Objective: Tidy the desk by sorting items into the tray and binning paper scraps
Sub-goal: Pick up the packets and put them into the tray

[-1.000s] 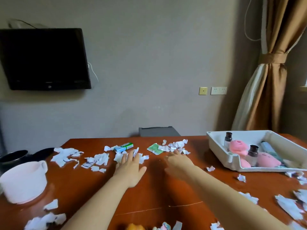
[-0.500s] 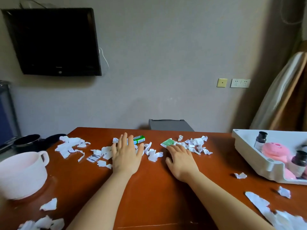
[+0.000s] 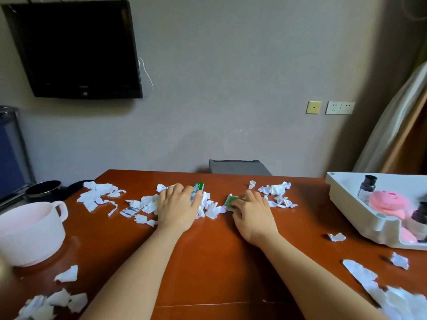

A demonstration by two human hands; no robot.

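Now left hand (image 3: 178, 210) flat, fingers spread on torn white paper scraps (image 3: 147, 204) near counter far edge; right hand (image 3: 253, 213) fingers narrow on green packet (image 3: 231, 200). Scraps may scatter.

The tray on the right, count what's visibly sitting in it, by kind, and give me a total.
White tray, visible part only:
Dark-capped bottles: 2
Pink plush toys: 1, possibly another at the frame's edge
Total: 3

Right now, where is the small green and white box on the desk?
The small green and white box lies near the desk's far edge, left of centre, among white paper scraps, under the fingertips of the left hand.
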